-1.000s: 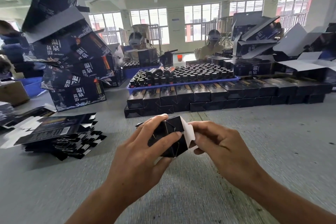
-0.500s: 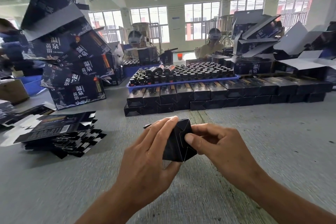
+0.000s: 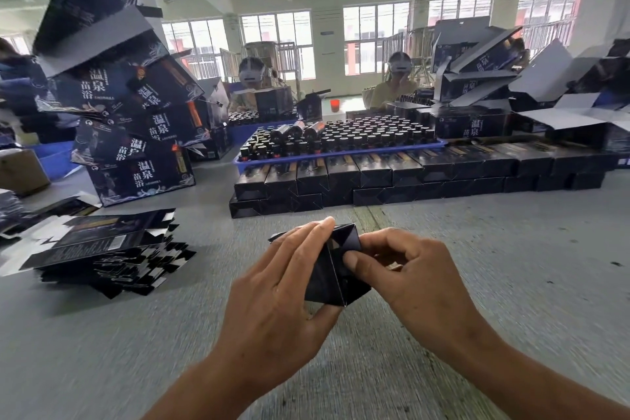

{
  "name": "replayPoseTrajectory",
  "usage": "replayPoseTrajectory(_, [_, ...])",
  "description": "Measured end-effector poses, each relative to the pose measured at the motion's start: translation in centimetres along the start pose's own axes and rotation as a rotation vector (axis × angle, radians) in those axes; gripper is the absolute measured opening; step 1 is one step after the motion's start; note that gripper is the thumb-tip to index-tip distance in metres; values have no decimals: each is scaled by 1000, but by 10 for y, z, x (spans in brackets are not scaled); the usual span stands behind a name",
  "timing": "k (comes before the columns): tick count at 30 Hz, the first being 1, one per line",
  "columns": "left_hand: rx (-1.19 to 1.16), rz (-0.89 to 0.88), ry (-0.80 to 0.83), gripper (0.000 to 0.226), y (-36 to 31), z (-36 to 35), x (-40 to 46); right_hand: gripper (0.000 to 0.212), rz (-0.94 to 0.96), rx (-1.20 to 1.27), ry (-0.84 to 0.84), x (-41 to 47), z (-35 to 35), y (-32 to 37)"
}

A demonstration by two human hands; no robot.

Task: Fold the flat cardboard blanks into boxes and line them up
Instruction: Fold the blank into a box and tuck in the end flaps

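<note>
1. The box (image 3: 335, 266), small and black, is held above the grey table (image 3: 511, 283), just below the middle of the view, one end turned toward the person.
2. The left hand (image 3: 283, 297) grasps the box from its 9 o'clock side, fingers stretched over the top, thumb underneath.
3. The right hand (image 3: 405, 273) grasps it from 3 o'clock, thumb pressing on the end flap, the other fingers curled.
4. A stack of flat blanks (image 3: 102, 249) lies at 9 o'clock on the table.
5. A row of boxes (image 3: 392, 177), two layers high, stands at 12 o'clock, just before a blue tray (image 3: 341, 153) of bottles.
6. Bigger cartons (image 3: 129, 106) lean in a pile at 10 o'clock.
</note>
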State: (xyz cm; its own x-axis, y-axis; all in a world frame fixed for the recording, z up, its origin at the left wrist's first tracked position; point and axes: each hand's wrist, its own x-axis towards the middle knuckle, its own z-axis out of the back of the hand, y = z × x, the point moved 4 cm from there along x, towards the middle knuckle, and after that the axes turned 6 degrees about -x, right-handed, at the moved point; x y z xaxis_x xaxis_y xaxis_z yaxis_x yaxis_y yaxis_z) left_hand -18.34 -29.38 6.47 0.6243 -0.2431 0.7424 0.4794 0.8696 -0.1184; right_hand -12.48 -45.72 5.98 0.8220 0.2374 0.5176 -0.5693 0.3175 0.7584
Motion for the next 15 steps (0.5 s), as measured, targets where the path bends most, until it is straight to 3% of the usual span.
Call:
replayPoseTrajectory(6, [-26,12,-26,81,2,2,0,14,9,47,53,2,0,-1])
replayPoseTrajectory(9, [-37,-3,-17,81,4,1,0,44,13,47,79,1,-1,-1])
replayPoseTrajectory(12, [-21,-132,59,91,1,-6,-2,72,-26,38,150,-1,-6,-3])
replayPoseTrajectory(15, [4,-188,82,100,-2,-10,-2,70,-115,141,160,2,-7,-7])
